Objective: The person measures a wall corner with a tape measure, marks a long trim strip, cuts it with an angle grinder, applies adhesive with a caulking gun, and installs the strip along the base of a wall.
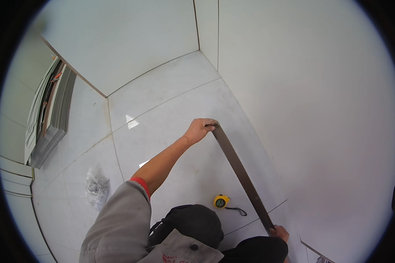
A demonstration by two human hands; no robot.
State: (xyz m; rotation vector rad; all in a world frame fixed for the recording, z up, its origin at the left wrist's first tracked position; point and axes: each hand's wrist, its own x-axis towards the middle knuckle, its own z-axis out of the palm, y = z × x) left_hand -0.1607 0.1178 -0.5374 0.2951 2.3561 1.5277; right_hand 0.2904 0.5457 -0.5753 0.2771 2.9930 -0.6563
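A long, narrow dark brown strip (239, 167) slants across the floor area before me, near the pale wall on the right. My left hand (202, 128) grips its far end between thumb and fingers. Around its near end, beside my bent knee, my right hand (279, 232) is closed; the knee partly hides this hand. On the tiles between my knees and the strip lies a yellow and black tape measure (221, 201) with a black wrist strap.
Light tiles (171, 118) cover the floor. Stacked flat panels or cardboard (54, 131) lean at the far left. A clear plastic bag (97, 187) with small contents lies left of my arm. Pale panels (138, 39) stand ahead, and a pale wall (316, 115) rises at right.
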